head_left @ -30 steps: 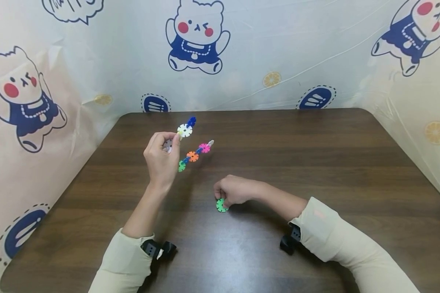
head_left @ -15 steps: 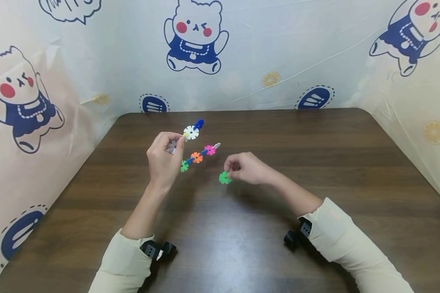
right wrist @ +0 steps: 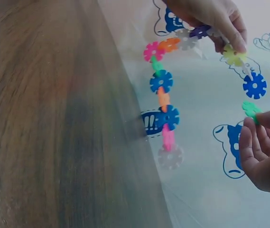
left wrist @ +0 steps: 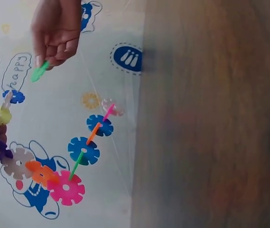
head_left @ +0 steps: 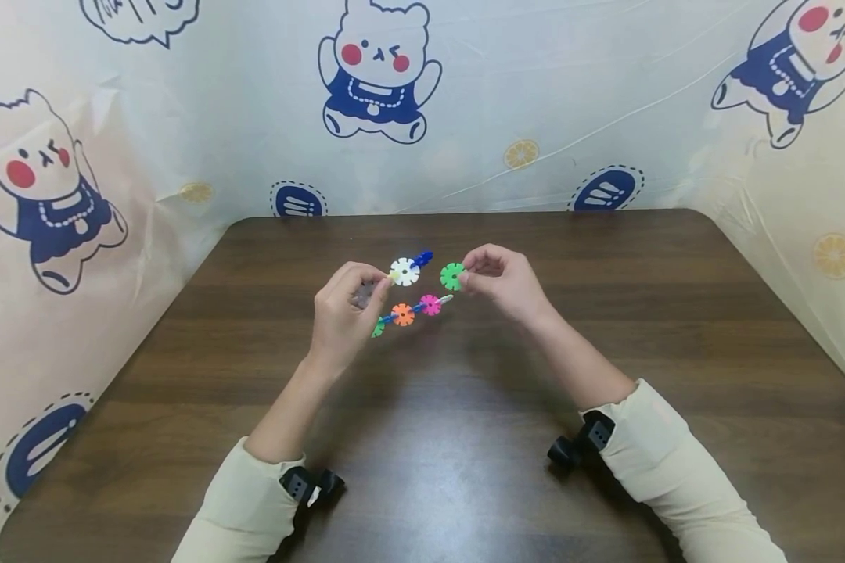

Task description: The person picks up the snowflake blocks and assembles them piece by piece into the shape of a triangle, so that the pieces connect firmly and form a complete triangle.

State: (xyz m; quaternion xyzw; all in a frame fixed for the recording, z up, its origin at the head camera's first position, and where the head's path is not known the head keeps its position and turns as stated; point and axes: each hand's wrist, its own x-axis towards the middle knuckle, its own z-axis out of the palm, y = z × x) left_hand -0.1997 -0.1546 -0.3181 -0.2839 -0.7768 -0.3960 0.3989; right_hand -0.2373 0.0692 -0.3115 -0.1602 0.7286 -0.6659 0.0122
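Observation:
My left hand pinches a curved chain of interlocking notched plastic discs above the table. In the right wrist view its fingers are at a yellow disc, near one end. Past a white disc, that end finishes in a blue disc. The chain's other arm hangs through pink, orange, green and blue pieces to a clear disc. My right hand pinches a loose green disc between thumb and finger. A small gap separates the green disc from the blue end disc.
Below both hands lies a dark wooden table. A pale sheet printed with cartoon bears hangs behind the table and along both sides. Each sleeve carries a black wrist camera, the left camera and the right camera.
My right hand has risen from low over the table and moved away from me, bringing the green disc close to the chain's blue end. My left hand has shifted slightly right with the chain.

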